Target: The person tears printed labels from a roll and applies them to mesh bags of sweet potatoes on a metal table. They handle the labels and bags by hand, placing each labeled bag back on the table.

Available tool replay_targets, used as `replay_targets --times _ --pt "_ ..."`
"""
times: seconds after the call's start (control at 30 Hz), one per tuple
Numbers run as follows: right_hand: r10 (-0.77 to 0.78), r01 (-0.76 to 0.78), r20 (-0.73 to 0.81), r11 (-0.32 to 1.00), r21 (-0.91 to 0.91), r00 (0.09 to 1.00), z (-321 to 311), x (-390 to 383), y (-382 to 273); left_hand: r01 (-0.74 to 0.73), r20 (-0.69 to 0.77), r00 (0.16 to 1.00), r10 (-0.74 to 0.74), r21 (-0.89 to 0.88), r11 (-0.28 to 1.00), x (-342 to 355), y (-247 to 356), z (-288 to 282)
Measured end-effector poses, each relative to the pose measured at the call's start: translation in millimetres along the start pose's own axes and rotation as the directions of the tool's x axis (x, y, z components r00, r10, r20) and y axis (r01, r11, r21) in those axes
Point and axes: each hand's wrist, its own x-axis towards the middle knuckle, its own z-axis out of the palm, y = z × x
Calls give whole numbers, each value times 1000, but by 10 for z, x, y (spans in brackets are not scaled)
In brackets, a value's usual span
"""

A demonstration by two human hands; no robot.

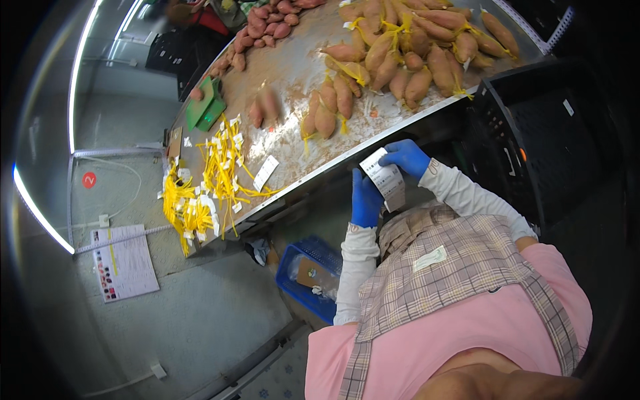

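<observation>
A folded strip of white printed labels (385,177) is held between my two blue-gloved hands, just off the table's front edge. My left hand (367,200) is closed along the strip's left side. At the strip's upper right, my right hand (409,158) pinches it with bent fingers. Beyond them on the table (293,150) lies a heap of sweet potatoes (417,50) in yellow net bags. Another bagged group (327,110) sits nearer the edge. A loose white label sheet (266,173) rests on the tabletop to the left.
Yellow net bags with white tags (223,160) pile up at the table's left end, near a green scale (208,107). Loose sweet potatoes (267,23) lie at the far side. A blue basket (300,250) stands below, left of me; a black crate (533,133) is at right.
</observation>
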Motion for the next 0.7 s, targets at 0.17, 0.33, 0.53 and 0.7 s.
replay_targets --times 0.17,0.33,0.53,0.7 --pt "7 3 -98 994 108 995 -90 120 36 34 -57 998 -28 97 995 -131 -168 157" --pt "-31 44 -123 993 109 992 -36 11 -174 31 -136 991 8 283 959 -195 -285 53" --pt "-39 57 -112 986 157 993 20 -38 -281 51 -247 968 46 372 927 -273 -318 239" --pt "-19 34 -50 954 297 999 -29 114 -96 13 -298 947 118 406 914 -232 -289 331"
